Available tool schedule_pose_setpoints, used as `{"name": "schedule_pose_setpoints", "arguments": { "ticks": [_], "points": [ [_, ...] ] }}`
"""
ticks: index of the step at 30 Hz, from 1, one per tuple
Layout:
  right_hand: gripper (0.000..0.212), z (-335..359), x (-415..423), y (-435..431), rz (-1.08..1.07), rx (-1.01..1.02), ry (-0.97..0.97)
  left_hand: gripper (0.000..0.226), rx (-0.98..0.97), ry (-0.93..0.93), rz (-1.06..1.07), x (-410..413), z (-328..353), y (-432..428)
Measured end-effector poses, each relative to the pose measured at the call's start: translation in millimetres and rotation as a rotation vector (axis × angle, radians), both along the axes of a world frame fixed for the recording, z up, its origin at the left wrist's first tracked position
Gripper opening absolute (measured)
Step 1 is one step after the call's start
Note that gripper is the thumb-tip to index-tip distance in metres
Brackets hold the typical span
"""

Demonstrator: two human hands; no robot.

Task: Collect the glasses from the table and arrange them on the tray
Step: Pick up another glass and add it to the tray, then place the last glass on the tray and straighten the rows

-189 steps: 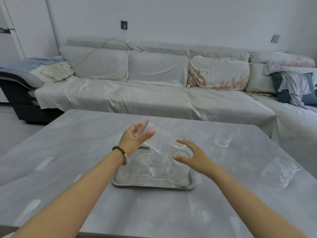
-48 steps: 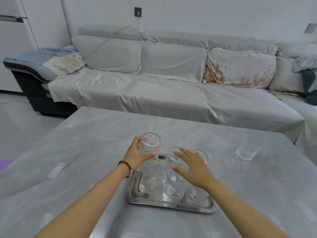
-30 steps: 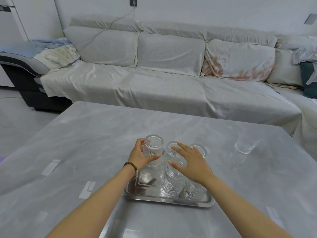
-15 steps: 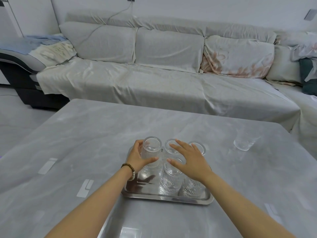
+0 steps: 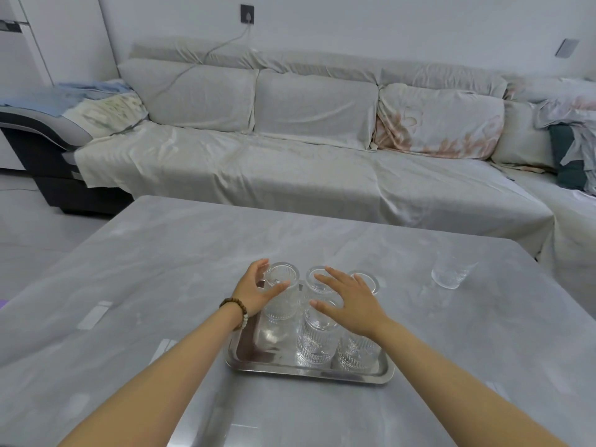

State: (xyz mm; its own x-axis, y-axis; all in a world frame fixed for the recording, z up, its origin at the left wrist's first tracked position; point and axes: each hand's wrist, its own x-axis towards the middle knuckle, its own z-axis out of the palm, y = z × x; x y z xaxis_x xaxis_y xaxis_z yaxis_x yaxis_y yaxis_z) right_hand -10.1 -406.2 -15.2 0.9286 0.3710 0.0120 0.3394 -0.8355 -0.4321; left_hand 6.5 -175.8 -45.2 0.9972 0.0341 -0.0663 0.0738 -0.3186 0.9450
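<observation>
- The left hand (image 5: 254, 293), a bead bracelet (image 5: 234, 312) on its wrist, cupped a ribbed glass (image 5: 281, 291) at the far left corner of the steel tray (image 5: 309, 371); thumb on the near side and fingers curled behind the far side, loosely wrapped around the upper wall
- Whether that glass's base already sat on the tray could not be told, as its lower part blurred into reflections
- The right hand (image 5: 351, 306) hovered flat with fingers spread, palm down, gripping nothing, just to the right of the held glass and over the other glasses
- Under that palm stood a near middle glass (image 5: 317, 341) and a near right glass (image 5: 356, 351); past its fingertips stood a far middle glass (image 5: 317, 277) and a far right glass (image 5: 366, 280)
- One stray glass (image 5: 451, 274) waited on the grey table (image 5: 161, 269), well apart to the right of both hands
- The step in hand looked like setting the fifth glass down in the back row
- Next, as a judgement, the left fingers needed to release it squarely without knocking its neighbour, then a hand had to reach far right for the stray one, with the empty near left corner as its likely place
</observation>
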Motion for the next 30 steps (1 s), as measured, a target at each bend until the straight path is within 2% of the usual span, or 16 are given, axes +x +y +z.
{"name": "schedule_pose_setpoints", "arguments": {
  "ticks": [4,11,20,30],
  "points": [
    [0.060,16.3,5.5,-5.6,0.009,0.106,0.087,0.075,0.025,-0.054,0.002,5.4,29.1,1.4],
    [0.050,38.2,16.1,-87.3,-0.172,0.305,0.021,0.059,0.103,-0.135,-0.073,29.4,65.5,-50.4],
    [0.063,24.2,22.7,-233.7,-0.545,0.579,-0.025,0.061,0.172,-0.094,-0.253,70.0,67.5,-177.7],
    [0.075,-25.1,57.2,-295.8,-0.677,0.721,0.084,0.077,0.200,0.006,-0.415,109.2,51.9,-314.7]
  ]
}}
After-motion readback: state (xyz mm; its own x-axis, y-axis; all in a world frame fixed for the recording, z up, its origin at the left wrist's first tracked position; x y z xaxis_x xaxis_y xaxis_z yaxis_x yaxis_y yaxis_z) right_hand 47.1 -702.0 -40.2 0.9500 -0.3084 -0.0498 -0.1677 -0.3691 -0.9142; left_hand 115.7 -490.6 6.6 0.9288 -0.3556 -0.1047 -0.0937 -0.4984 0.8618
